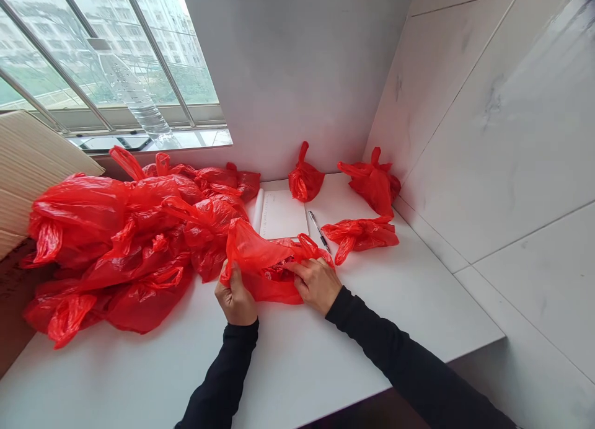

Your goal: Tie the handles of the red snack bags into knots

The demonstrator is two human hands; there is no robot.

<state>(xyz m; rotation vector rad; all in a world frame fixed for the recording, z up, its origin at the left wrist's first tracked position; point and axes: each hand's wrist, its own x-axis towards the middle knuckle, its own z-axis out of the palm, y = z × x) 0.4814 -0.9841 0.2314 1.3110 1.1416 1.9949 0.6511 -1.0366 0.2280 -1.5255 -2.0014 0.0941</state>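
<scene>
In front of me on the white table lies a thin red plastic bag (pixel 264 255), its mouth spread apart. Small dark-red patterned things (pixel 277 269) show inside it, too small and covered to name. My left hand (pixel 237 296) pinches the bag's left edge between thumb and fingers. At the right side of the mouth, my right hand (pixel 318 283) has its fingers closed on the plastic, with the index finger reaching over the contents. Just behind the bag lie an open notebook (pixel 284 213) with writing on its page and a black pen (pixel 319 230).
A heap of red bags (pixel 139 230) covers the table's left side, beside a cardboard box (pixel 41 168). Three more tied bags (pixel 374 184) sit at the right and back. A clear plastic bottle (pixel 134 97) leans on the windowsill. The table's front edge (pixel 353 404) runs near my arms.
</scene>
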